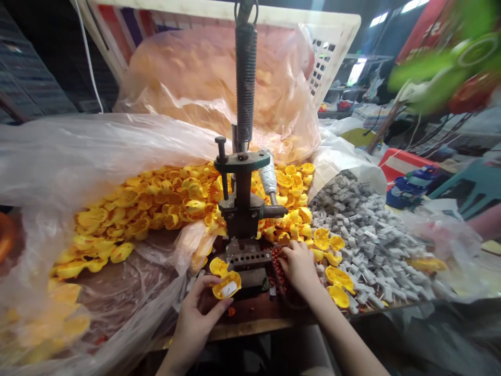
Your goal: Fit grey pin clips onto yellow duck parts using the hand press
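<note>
My left hand (198, 308) pinches a yellow plastic duck shell half (221, 279) between thumb and fingers, its hollow side up. Inside the shell's larger bowl lies a small pale block (229, 288) with a dark pin or wire. My right hand (299, 266) reaches down into a clear tub (291, 303) of small red bead-like parts (278, 269). Its fingers are curled together among them; whatever they pinch is hidden. Between my hands stands a dark hand press (243, 219) with a row of holes in its lower block and a tape-wrapped handle (267, 175).
Yellow shells (156, 198) are heaped behind the press and to the left. At right lies a pile of grey blocks (360, 240) with wires. Plastic sheeting (78, 151) drapes the left side. A white crate (336, 47) stands behind, and a green fan (442, 73) at upper right.
</note>
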`<state>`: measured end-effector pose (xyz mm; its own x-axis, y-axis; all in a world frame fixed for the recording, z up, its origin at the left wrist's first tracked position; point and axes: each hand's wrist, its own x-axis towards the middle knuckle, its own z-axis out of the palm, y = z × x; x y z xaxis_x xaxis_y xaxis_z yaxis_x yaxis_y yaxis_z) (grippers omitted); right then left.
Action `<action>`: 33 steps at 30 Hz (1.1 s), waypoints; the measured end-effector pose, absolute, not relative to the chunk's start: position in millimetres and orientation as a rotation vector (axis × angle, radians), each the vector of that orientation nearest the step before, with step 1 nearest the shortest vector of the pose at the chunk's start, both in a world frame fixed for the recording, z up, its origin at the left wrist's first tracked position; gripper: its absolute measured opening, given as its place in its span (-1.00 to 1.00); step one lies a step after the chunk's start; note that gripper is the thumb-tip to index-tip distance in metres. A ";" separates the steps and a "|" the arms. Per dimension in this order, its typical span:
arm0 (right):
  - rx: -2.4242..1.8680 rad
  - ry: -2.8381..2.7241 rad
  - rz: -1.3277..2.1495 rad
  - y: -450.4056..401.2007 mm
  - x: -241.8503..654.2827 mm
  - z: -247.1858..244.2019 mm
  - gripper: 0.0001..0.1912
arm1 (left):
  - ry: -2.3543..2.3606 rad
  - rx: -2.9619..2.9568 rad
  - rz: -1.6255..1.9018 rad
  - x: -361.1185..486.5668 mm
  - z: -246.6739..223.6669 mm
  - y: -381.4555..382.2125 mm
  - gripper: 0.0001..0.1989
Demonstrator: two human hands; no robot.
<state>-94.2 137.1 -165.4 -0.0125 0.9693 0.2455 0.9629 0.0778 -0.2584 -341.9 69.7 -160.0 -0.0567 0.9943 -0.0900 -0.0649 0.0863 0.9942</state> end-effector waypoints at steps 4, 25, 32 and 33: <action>-1.800 -1.989 0.088 140.1 -91.9 -169.7 -0.85 | 1.248 0.916 1.339 -341.3 -157.7 73.3 -0.67; -1.108 -1.321 1.210 98.3 -187.1 -157.0 -0.89 | 0.973 0.212 1.383 -308.0 -151.6 82.6 -0.61; -1.168 -1.249 1.231 99.9 -183.6 -158.8 -0.92 | 0.924 0.253 1.341 -310.0 -157.5 77.5 -0.70; -1.157 -1.242 1.228 101.1 -182.2 -158.4 -0.92 | 0.916 0.262 1.332 -310.8 -158.3 77.0 -0.71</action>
<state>-182.2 101.1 -158.4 -0.0429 0.9987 0.0274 -0.0156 0.0267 -0.9995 -310.8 77.0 -158.3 -0.0391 0.9069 -0.4194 -0.7160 0.2674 0.6449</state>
